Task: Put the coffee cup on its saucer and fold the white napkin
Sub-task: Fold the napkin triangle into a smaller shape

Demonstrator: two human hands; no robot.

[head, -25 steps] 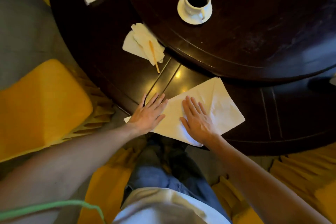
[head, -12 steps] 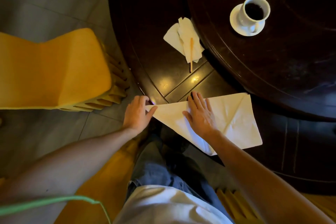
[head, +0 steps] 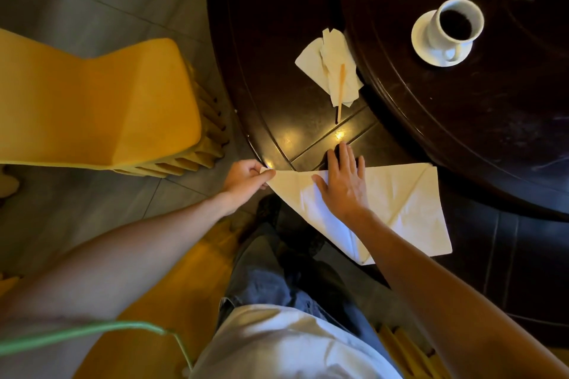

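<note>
White napkin (head: 397,206) is lying at the near edge of the dark table (head: 277,77), folded into a rough triangle, its long diagonal side overhanging that edge above the person's lap. One pointed corner is reaching toward the table's near-left edge; the squarer end is lying to the right, with a crease running diagonally across it.

Left hand (head: 246,181) is sitting just off the table's near-left edge, its fingers (head: 264,177) and thumb pinching the napkin's pointed corner. The rest of that hand is curling around the tip.

Right hand (head: 346,184) is pressing flat on the napkin's middle, palm down, fingers straight and spread, holding nothing. The fingertips are extending past the napkin's far edge onto bare table wood; the thumb is lying on the cloth, pointing toward the pinched corner. The two hands are near each other, with a short stretch of napkin between them.

Coffee cup (head: 455,24) is standing upright on its saucer (head: 423,46), on the raised round centre section of the table, well apart from the napkin. The cup is holding dark liquid; its handle is facing the near side.

A crumpled paper tissue (head: 329,68) is lying between cup and napkin, with a thin wooden stirrer (head: 340,89) resting across it. A yellow chair (head: 92,101) is standing left of the table.
</note>
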